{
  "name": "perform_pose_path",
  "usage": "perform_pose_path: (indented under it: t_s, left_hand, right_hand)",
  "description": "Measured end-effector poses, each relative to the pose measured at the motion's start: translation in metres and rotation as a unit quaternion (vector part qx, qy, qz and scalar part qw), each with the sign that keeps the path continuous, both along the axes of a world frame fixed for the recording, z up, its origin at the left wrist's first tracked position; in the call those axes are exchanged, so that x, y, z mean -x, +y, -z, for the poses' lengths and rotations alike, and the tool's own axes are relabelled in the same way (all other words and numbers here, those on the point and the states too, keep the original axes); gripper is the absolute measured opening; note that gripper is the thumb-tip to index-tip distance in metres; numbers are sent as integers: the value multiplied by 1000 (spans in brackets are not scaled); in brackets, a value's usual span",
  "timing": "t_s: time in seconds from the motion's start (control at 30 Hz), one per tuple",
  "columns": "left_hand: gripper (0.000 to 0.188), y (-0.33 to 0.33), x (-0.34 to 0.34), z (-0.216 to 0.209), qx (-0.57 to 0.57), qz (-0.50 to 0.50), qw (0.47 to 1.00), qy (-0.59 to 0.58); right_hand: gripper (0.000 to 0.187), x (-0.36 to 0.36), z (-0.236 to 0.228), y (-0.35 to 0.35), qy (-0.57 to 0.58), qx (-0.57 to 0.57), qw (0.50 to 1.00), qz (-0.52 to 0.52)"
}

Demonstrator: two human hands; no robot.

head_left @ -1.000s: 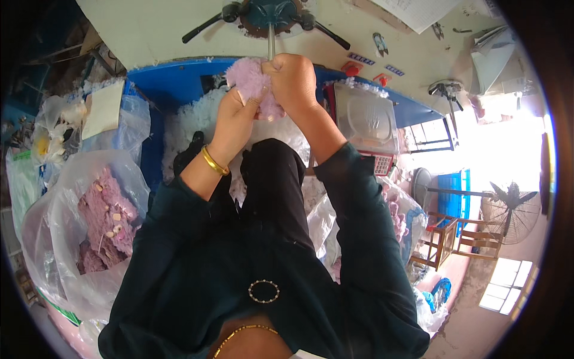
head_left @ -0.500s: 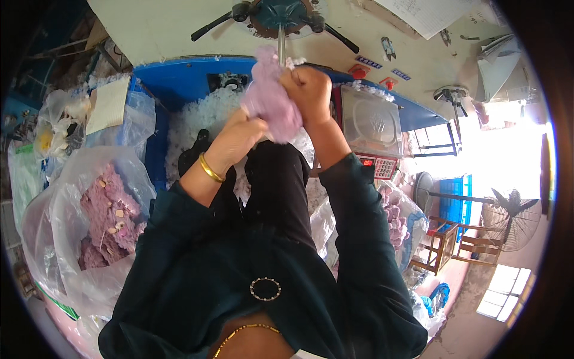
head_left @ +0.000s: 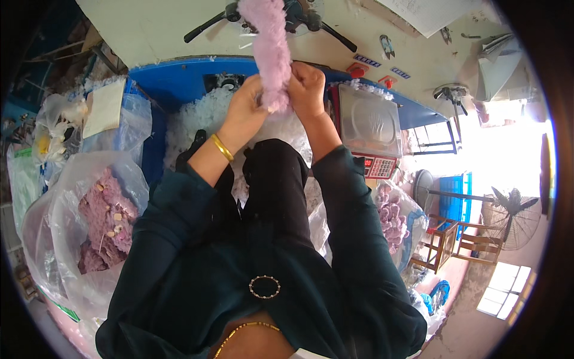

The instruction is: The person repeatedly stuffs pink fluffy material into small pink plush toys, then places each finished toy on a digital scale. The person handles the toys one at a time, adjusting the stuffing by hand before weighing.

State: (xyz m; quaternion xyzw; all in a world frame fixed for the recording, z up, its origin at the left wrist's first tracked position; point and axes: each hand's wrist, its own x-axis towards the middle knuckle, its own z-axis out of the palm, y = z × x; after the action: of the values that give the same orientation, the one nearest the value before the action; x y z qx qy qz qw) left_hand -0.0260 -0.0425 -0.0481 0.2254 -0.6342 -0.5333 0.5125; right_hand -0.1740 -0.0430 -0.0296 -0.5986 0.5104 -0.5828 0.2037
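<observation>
Several mauve plush pieces [head_left: 107, 209] are gathered in a clear plastic bag [head_left: 45, 239] at the left of the frame, and above them a pale sheet [head_left: 104, 107] is propped. Farther right, white fluffy filling [head_left: 194, 119] is contained in a blue trough [head_left: 173, 76], set below the edge of the pale bench [head_left: 149, 30]. At the upper centre, a long pink plush piece [head_left: 272, 54] is held up lengthwise, its top cut off by the upper edge of the frame. Its lower end is grasped between the bent fingers of the left hand [head_left: 244, 113], above whose wrist a gold bangle [head_left: 222, 148] is worn. From the other side the plush is gripped by the curled fingers of the right hand [head_left: 308, 90]; the fingertips are partly hidden by the pile. Behind the plush, a machine with black levers [head_left: 338, 37] is partly covered. To the right, a red knob [head_left: 357, 70] is mounted on the bench, and a scale [head_left: 368, 119] is placed below it. At the right, more mauve pieces [head_left: 391, 218] are bagged, near wooden chairs [head_left: 439, 242] and a fan [head_left: 508, 215].
</observation>
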Motion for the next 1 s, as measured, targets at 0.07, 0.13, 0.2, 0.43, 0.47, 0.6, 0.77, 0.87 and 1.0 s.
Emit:
perform_pose_path:
  t_s: [0.07, 0.13, 0.2, 0.43, 0.47, 0.6, 0.77, 0.87, 1.0]
  left_hand:
    - [31, 19, -9, -3, -17, 28, 999, -10]
    - [31, 33, -13, -2, -122, 85, 986, 71]
    - [33, 44, -20, -24, -139, 81, 986, 34]
    - [39, -1, -21, -34, -295, 163, 925, 176]
    - [44, 7, -24, -32, -302, 161, 926, 161]
    - [47, 18, -40, -21, -266, 246, 921, 143]
    - [40, -8, -50, 5, -390, 326, 829, 234]
    - [46, -1, -26, -29, -445, 319, 814, 191]
    - [39, 4, -3, -45, -440, 263, 835, 197]
  right_hand:
    - [19, -7, -13, 21, 41, 16, 999, -1]
    - [19, -14, -22, 38, 83, 3, 996, 38]
    - [20, -23, -34, 38, 116, 7, 990, 74]
    - [23, -32, -46, 0, 160, -47, 976, 142]
    - [22, -32, -42, 9, 172, -54, 974, 140]
    - [17, -34, -44, 33, 55, -45, 996, 59]
    - [24, -12, -42, 30, -112, -157, 978, -83]
    - [24, 4, -34, 29, -231, -219, 937, -141]
    - [14, 49, -34, 12, -176, -261, 927, -206]
